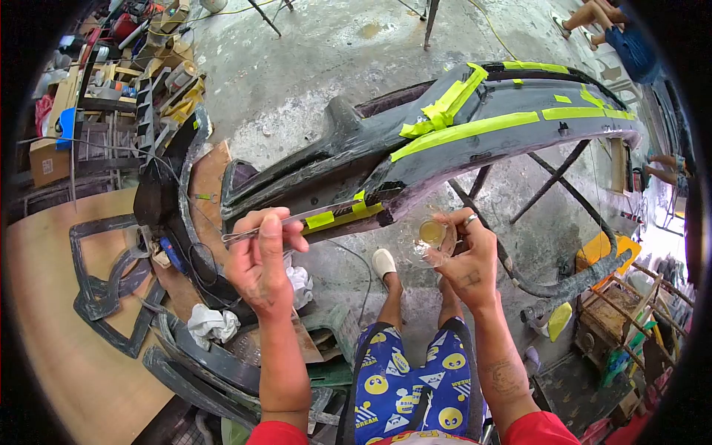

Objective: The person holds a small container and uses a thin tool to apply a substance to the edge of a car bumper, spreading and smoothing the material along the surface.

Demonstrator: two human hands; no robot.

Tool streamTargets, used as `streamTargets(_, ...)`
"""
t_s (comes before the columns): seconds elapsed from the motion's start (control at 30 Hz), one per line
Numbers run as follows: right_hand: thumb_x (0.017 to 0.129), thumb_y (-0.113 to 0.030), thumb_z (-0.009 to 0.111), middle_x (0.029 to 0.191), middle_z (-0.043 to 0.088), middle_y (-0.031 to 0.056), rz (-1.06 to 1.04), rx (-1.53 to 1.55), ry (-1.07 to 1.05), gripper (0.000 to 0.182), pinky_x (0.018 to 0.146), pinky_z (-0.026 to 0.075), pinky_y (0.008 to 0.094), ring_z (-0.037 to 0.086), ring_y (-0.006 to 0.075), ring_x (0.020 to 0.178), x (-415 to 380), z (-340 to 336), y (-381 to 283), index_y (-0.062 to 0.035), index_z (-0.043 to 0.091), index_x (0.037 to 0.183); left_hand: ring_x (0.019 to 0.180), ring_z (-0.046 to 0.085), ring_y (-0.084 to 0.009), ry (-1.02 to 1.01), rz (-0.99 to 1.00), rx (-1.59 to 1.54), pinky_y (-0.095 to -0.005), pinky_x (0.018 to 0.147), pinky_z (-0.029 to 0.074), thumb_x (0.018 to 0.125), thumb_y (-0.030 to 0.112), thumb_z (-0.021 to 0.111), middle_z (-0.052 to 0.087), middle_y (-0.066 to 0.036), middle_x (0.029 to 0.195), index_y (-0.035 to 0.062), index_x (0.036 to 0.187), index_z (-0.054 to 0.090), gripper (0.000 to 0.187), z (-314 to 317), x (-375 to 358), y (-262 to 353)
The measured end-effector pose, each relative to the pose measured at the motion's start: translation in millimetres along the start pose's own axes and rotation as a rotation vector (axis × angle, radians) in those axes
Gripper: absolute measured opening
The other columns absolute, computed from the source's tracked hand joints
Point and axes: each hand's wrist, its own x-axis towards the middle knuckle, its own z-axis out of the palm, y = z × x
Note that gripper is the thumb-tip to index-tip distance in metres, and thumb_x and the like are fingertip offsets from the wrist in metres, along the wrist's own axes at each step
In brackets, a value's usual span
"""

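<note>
Two hands working: big to small below
Bumper: sitting on stands, yellow tape stuck along it
Left hand: pinching a thin metal tool shut, touching the bumper's lower edge
Right hand: gripping a small clear cup just beside
Tip: I'd be keeping strokes light, cup close

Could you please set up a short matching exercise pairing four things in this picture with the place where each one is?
Things:
1. Metal tool
2. Clear cup
3. Yellow tape
4. White rag

Places:
A. On the dark car panel resting on the stand
B. In the left hand
C. On the floor clutter, lower left of the hands
D. In the right hand

Pairs: 1-B, 2-D, 3-A, 4-C
</note>
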Motion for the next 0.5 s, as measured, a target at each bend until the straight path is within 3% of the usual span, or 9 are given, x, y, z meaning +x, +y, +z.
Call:
streamTargets(0.07,0.07,-0.003,0.085,0.075,0.061,0.0009,0.009,0.003,0.008,0.042,0.061,0.049,0.0252,0.053,0.0077,0.064,-0.3,-2.3,-2.3,-0.003,0.069,0.108,0.06,0.058,-0.0165,0.019,-0.022,-0.076,-0.0287,0.058,0.049,0.104,0.018,0.06,0.069,-0.014,0.084,-0.0045,0.108,0.066,0.023,1.9,-2.2,5.9)
streamTargets(0.27,0.075,-0.003,0.084,0.072,0.057,-0.0009,0.008,0.058,0.013,0.038,0.058,0.047,0.0231,0.052,0.0065,0.063,-5.7,-21.5,-14.2,-0.0031,0.068,0.109,0.063,0.063,-0.0167,-0.203,-0.081,-0.224,-0.028,0.058,0.052,0.104,0.013,0.06,0.068,-0.014,0.084,-0.0039,0.107,0.065,0.018,28.1,-25.8,41.1)
streamTargets(0.3,0.075,-0.003,0.084,0.072,0.057,-0.0009,0.002,0.051,0.031,0.038,0.058,0.047,0.0231,0.052,0.0065,0.063,-7.4,-26.6,-16.9,-0.0031,0.068,0.109,0.062,0.059,-0.016,-0.235,-0.024,-0.186,-0.0282,0.054,0.048,0.104,0.019,0.061,0.066,-0.013,0.085,-0.0041,0.107,0.065,0.024,40.4,-29.2,44.7)
streamTargets(0.5,0.077,-0.004,0.083,0.068,0.053,0.0016,-0.087,-0.071,0.005,0.041,0.054,0.045,0.0283,0.051,0.0107,0.058,-13.0,-78.8,-41.4,-0.0016,0.066,0.114,0.065,0.061,-0.0162,-0.367,0.003,-0.073,-0.0276,0.059,0.05,0.105,0.017,0.056,0.066,-0.013,0.086,-0.0029,0.104,0.064,0.021,101.0,-38.8,60.4)
